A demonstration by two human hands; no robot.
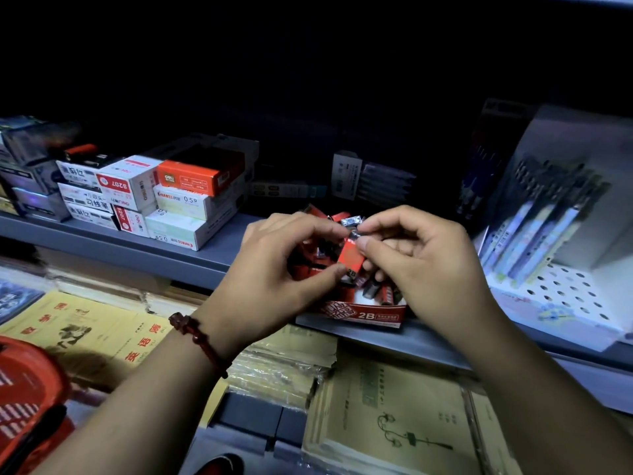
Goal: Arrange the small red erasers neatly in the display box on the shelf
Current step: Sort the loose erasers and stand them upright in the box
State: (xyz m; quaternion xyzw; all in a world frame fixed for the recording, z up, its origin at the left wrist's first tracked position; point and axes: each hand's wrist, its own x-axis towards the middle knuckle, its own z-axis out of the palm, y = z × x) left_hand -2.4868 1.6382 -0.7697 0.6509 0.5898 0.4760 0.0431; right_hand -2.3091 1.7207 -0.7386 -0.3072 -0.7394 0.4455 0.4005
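A red display box marked 2B stands at the front edge of the grey shelf. Several small red erasers lie jumbled inside it. Above the box, a red eraser in a shiny wrapper is held upright between both hands. My left hand pinches its lower end with thumb and fingers. My right hand pinches its upper end, thumb in front. The hands hide much of the box's inside. A red bead bracelet circles my left wrist.
Stacked white and orange stationery boxes sit left of the display box. A white pen rack stands to the right. Dark packets lie behind. Yellow exercise books fill the lower shelf, and a red basket is at bottom left.
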